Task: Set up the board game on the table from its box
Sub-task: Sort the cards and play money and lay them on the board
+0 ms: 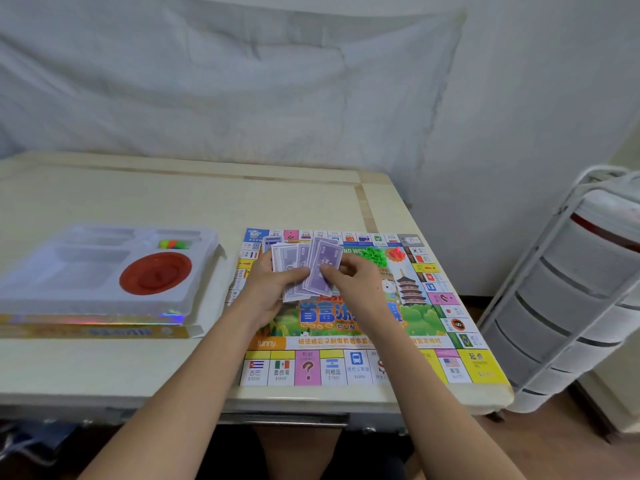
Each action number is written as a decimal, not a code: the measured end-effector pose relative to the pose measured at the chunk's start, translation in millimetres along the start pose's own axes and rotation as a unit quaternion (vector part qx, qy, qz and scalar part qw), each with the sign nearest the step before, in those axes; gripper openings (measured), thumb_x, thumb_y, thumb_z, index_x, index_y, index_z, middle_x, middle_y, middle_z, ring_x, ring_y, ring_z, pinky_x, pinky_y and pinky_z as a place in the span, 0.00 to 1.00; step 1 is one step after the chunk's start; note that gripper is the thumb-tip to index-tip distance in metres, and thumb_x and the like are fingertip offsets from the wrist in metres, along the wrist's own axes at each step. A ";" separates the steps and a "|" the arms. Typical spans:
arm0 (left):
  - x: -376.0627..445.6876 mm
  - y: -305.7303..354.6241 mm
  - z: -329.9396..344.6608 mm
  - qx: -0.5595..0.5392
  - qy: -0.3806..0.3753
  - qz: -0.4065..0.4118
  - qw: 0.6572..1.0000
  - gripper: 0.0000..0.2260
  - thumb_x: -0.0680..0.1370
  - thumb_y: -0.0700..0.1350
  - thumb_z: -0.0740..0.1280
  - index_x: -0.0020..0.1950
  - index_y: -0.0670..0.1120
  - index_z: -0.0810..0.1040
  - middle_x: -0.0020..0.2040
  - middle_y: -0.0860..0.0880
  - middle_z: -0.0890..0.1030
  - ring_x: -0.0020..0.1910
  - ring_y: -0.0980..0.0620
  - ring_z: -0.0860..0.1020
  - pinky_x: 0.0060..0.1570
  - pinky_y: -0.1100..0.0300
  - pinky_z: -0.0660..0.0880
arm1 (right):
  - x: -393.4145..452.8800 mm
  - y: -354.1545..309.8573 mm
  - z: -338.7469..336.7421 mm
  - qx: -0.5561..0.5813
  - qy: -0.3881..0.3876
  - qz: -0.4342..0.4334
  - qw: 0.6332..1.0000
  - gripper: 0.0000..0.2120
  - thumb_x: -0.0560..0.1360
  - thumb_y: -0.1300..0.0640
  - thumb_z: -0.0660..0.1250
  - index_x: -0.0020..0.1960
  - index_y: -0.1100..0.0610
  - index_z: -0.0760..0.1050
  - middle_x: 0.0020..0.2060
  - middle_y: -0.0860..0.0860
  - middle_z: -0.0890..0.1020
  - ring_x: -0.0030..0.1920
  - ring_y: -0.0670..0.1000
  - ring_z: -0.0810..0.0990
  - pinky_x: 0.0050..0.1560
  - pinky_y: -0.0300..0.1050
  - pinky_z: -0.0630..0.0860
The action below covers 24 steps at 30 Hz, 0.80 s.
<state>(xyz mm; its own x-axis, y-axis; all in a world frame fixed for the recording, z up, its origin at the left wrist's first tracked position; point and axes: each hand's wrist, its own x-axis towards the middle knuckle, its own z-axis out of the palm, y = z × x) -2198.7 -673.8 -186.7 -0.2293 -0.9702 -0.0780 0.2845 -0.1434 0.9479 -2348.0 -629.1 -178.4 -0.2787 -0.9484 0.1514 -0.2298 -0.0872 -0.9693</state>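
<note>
Over game board (pixel 349 327) at bench (pixel 138 192) right edge: left hand (pixel 268 289) holds fanned purple notes (pixel 304 268); right hand (pixel 349 277) pinches one.

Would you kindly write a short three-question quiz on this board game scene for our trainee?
1. True or false: the game board lies unfolded on the table.
2. What do both hands, left and right, hold above the board?
A. dice
B. purple play money
C. a pen
3. Which piles of small pieces sit on the board's far right part, and what round thing lies in the plastic tray?

Key:
1. True.
2. B.
3. Green pieces and red pieces; a red disc.
</note>
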 end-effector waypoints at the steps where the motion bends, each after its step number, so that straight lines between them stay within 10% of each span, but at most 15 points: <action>1: 0.0 -0.2 0.1 0.000 0.002 0.001 1.000 0.18 0.72 0.29 0.72 0.59 0.42 0.77 0.53 0.41 0.85 0.51 0.40 0.84 0.52 0.41 0.80 | 0.2 0.9 0.4 -0.001 0.008 0.003 1.000 0.02 0.75 0.58 0.71 0.46 0.55 0.82 0.39 0.54 0.85 0.38 0.52 0.83 0.42 0.48 0.82; 6: 1.2 -2.1 -5.1 0.005 0.012 -0.006 1.000 0.19 0.72 0.30 0.72 0.61 0.43 0.76 0.54 0.41 0.84 0.51 0.39 0.84 0.51 0.35 0.79 | 1.1 5.2 -0.3 -0.008 0.043 0.017 0.999 0.02 0.74 0.57 0.70 0.44 0.56 0.80 0.40 0.61 0.84 0.44 0.67 0.82 0.44 0.67 0.79; 24: 4.2 -10.8 -1.8 0.119 0.089 0.099 0.984 0.07 0.78 0.40 0.70 0.55 0.46 0.79 0.48 0.47 0.86 0.42 0.48 0.84 0.43 0.50 0.82 | -5.8 7.9 4.4 -0.050 0.028 -0.009 0.998 0.04 0.75 0.59 0.70 0.49 0.53 0.82 0.36 0.48 0.83 0.36 0.48 0.82 0.41 0.43 0.79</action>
<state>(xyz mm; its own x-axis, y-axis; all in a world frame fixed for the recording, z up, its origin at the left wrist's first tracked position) -2201.1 -676.6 -197.8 -0.0178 -0.9964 0.0824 0.0771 0.0808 0.9937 -2344.0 -625.6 -187.9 -0.3248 -0.9280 0.1825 -0.3274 -0.0707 -0.9423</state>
